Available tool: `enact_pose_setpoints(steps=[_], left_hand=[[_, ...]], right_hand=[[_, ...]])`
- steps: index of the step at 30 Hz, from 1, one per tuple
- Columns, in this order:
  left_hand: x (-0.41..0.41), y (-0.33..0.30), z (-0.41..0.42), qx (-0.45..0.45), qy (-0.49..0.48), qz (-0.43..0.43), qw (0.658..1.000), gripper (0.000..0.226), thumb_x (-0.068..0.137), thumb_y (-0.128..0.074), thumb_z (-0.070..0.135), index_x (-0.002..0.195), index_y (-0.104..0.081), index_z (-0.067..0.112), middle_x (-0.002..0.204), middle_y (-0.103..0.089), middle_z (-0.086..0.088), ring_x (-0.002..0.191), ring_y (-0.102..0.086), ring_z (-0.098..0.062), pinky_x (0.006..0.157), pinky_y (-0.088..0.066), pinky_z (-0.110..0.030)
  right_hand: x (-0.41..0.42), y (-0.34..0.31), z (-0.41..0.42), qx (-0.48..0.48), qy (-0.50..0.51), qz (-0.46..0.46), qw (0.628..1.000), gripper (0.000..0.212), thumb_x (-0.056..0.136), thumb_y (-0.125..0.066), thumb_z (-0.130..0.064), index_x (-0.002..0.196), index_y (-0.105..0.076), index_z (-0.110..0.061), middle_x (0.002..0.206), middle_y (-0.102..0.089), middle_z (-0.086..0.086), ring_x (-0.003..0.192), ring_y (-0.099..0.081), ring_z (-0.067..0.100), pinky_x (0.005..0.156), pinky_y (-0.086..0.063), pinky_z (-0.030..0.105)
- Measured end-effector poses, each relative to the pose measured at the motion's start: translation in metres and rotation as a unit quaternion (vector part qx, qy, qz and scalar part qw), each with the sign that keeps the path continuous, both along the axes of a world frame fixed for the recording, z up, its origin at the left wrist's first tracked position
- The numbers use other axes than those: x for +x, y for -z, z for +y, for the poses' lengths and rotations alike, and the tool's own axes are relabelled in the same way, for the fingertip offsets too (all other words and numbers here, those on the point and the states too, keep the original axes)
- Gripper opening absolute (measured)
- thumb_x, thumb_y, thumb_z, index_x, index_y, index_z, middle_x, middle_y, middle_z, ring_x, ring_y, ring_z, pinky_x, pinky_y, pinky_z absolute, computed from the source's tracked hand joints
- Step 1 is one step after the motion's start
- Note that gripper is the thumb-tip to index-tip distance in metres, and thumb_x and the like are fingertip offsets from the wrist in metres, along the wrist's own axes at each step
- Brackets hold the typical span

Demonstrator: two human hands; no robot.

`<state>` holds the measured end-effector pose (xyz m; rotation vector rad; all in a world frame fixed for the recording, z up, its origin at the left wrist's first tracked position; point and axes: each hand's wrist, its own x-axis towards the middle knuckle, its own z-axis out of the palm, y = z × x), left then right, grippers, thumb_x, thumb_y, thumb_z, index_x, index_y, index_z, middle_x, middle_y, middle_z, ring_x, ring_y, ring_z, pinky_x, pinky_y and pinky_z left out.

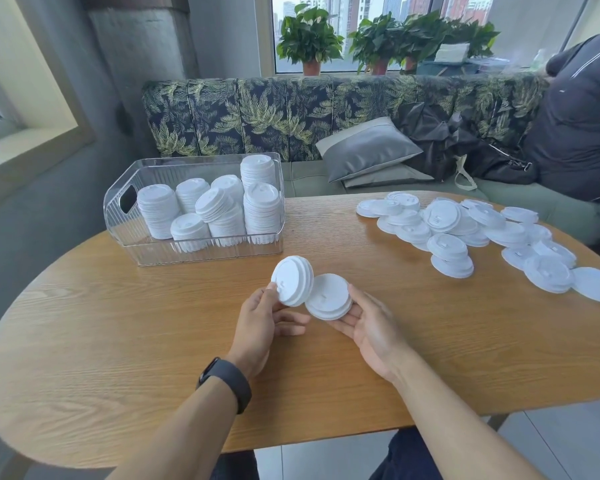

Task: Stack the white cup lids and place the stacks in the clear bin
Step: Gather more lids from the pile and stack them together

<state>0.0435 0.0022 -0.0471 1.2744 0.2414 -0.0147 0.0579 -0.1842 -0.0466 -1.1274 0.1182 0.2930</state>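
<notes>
— Where are the lids?
— Left hand [262, 318] pinches a small tilted stack [292, 280]; right hand [364, 322] cradles another stack [329, 301] — both above the table [118, 341], near the clear bin [201, 251].

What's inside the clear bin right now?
The clear bin holds several stacks of white lids, most upright, one leaning. The stacks hide the back wall's lower part and most of the floor; any loose lids there cannot be seen.
</notes>
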Motion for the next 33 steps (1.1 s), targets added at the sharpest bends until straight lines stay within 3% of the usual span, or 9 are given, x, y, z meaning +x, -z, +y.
enact_pose_setpoints(steps=[4,11,16,25,29,33], left_hand=[[0.001,0.001,0.0,0.005,-0.004,0.002,1.0,0.039,0.112,-0.042,0.028,0.125,-0.055,-0.007,0.116,-0.068,-0.028,0.074,-0.074,-0.031,0.056,-0.061,-0.034],[-0.002,0.005,-0.007,0.081,0.003,-0.01,0.997,0.033,0.11,-0.047,0.031,0.117,-0.059,0.0,0.086,-0.076,-0.007,0.075,-0.074,-0.03,0.061,-0.06,-0.037],[-0.004,0.008,-0.011,0.145,0.008,-0.028,0.989,0.031,0.109,-0.048,0.036,0.116,-0.059,0.008,0.089,-0.076,-0.013,0.078,-0.074,-0.026,0.068,-0.063,-0.037],[-0.003,0.013,-0.013,0.191,0.016,-0.054,0.98,0.025,0.107,-0.052,0.037,0.116,-0.058,0.015,0.098,-0.074,-0.013,0.078,-0.076,-0.029,0.066,-0.062,-0.034],[-0.004,0.012,-0.013,0.197,0.017,-0.061,0.978,0.022,0.106,-0.054,0.036,0.114,-0.06,0.016,0.094,-0.074,-0.006,0.077,-0.075,-0.028,0.067,-0.063,-0.035],[-0.003,0.014,-0.012,0.199,0.022,-0.061,0.978,0.022,0.105,-0.057,0.036,0.114,-0.061,0.016,0.089,-0.076,-0.009,0.079,-0.076,-0.03,0.069,-0.063,-0.036]], right_hand=[[0.001,0.001,-0.001,0.036,0.017,0.017,0.999,0.033,0.107,-0.052,-0.021,0.131,-0.063,-0.001,0.119,-0.075,0.019,0.11,-0.073,0.028,0.095,-0.056,0.043],[0.001,0.005,-0.006,0.071,0.01,0.024,0.997,0.029,0.102,-0.057,-0.007,0.129,-0.058,0.002,0.118,-0.074,0.021,0.108,-0.074,0.032,0.104,-0.053,0.048],[0.001,0.005,-0.006,0.047,-0.016,0.015,0.999,0.014,0.102,-0.055,-0.004,0.115,-0.06,-0.004,0.111,-0.076,0.016,0.104,-0.075,0.027,0.097,-0.055,0.04],[0.002,0.006,-0.004,0.031,-0.023,0.009,0.999,0.024,0.103,-0.05,0.0,0.125,-0.059,-0.003,0.116,-0.074,0.017,0.109,-0.072,0.03,0.106,-0.052,0.043],[0.002,0.006,-0.005,0.029,-0.025,0.006,0.999,0.028,0.105,-0.048,-0.006,0.13,-0.06,-0.005,0.122,-0.074,0.016,0.114,-0.071,0.03,0.105,-0.051,0.043],[0.0,0.002,-0.003,0.012,-0.032,-0.006,0.999,0.035,0.105,-0.051,-0.025,0.134,-0.064,-0.011,0.126,-0.073,0.012,0.12,-0.069,0.026,0.108,-0.049,0.041]])
